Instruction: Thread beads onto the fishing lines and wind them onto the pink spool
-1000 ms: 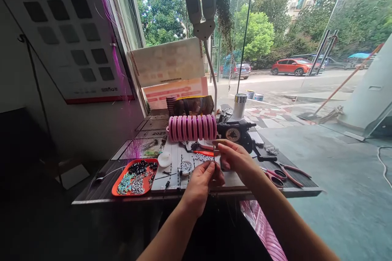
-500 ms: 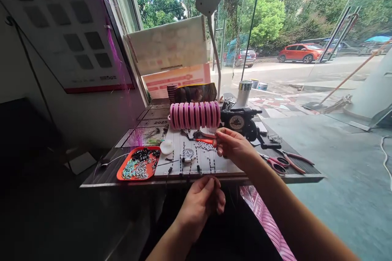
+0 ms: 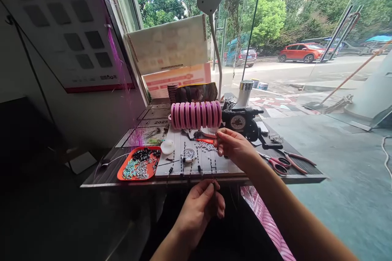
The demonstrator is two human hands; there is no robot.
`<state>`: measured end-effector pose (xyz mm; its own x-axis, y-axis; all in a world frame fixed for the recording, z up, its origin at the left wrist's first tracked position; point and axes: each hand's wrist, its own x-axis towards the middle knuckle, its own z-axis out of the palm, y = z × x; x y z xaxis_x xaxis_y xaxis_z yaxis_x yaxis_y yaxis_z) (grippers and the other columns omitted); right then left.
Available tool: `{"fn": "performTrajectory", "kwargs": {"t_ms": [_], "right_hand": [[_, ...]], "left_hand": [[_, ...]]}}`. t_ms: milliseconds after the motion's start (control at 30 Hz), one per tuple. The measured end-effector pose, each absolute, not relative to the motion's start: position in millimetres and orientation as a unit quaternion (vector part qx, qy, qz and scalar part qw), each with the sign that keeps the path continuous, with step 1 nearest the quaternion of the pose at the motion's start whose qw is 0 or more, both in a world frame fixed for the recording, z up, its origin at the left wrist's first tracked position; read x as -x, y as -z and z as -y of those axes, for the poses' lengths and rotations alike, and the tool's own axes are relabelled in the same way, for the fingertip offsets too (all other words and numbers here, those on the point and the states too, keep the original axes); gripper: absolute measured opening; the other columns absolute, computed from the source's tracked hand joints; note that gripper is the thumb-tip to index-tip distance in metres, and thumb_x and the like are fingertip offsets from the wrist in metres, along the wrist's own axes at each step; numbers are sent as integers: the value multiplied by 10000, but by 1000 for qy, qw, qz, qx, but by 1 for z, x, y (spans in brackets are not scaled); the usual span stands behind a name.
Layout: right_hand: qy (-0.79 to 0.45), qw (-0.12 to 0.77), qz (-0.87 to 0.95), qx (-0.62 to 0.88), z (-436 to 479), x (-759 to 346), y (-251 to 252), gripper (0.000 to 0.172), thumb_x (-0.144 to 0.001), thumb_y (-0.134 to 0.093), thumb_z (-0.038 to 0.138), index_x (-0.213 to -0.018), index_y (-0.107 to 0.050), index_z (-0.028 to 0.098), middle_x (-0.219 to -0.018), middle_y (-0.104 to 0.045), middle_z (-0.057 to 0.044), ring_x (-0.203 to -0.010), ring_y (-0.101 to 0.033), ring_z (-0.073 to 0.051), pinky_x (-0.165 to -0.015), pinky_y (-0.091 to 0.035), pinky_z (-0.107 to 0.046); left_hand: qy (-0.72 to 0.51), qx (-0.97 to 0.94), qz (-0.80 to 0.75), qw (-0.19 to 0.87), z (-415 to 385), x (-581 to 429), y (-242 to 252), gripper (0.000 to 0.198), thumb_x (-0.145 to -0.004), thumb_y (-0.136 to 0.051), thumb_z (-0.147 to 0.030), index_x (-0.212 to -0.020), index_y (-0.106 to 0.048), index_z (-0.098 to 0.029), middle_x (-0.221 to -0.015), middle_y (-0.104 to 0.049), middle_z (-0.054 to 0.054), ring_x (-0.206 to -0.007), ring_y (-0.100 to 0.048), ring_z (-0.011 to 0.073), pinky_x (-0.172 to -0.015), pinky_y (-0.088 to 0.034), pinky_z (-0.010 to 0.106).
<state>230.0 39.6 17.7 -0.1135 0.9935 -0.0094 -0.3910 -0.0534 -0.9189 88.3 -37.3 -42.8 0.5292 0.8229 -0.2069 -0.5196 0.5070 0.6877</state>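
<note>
Head view: left hand (image 3: 199, 209) below the white board (image 3: 227, 167) and right hand (image 3: 234, 149) over it pinch a thin line (image 3: 214, 177); a jerk might upset the bead dish (image 3: 188, 154) there.

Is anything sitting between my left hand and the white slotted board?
Nothing visible but the table edge: the left hand sits just below it, and the white slotted board starts right above that edge.

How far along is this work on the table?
Done: several strung lines lie in grooves of the white board. In hand: left hand and right hand pinch another thin line between them. Left: probably plenty; the orange tray holds many loose pieces.
</note>
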Motion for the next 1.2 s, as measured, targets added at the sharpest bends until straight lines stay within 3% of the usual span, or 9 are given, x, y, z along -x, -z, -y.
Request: {"fn": "performTrajectory", "kwargs": {"t_ms": [167,400,567,800,1200], "right_hand": [[-624,555,405,372,-40,-230,-18,268,-611,-679,346,-666,-485,169,-509,-597,22,-356,-474,-61,-389,-370,-182],[-620,555,401,383,-41,-234,-18,281,-610,-678,355,-680,-477,172,-517,-594,26,-360,-474,-60,-396,-356,-181],[-616,557,398,391,-41,-233,-17,279,-613,-671,358,-686,-479,169,-513,-594,25,-358,-474,-61,-402,-359,-184],[-615,559,398,388,-41,-233,-17,286,-601,-680,360,-674,-478,172,-513,-592,25,-355,-473,-64,-394,-347,-188],[-611,556,407,389,-43,-230,-16,292,-585,-683,376,-663,-487,175,-510,-587,25,-350,-457,-65,-391,-356,-205]], "left_hand": [[-410,-268,-262,832,38,-87,47,138,-794,-528,-252,-823,-558,-120,-530,-563,6,-442,-483,70,-474,-333,192],[-406,-200,-252,855,42,-80,49,224,-673,-660,-164,-887,-627,-109,-599,-608,31,-499,-520,72,-515,-366,189],[-421,-203,-246,849,45,-79,49,228,-681,-645,-150,-905,-629,-110,-581,-605,27,-491,-520,74,-517,-373,193],[-405,-208,-299,839,46,-80,47,153,-674,-670,-228,-732,-600,-106,-579,-633,60,-491,-557,106,-505,-387,208],[-393,-227,-309,836,46,-76,51,168,-658,-669,-245,-695,-571,-113,-581,-642,72,-491,-555,123,-513,-381,229]]}}
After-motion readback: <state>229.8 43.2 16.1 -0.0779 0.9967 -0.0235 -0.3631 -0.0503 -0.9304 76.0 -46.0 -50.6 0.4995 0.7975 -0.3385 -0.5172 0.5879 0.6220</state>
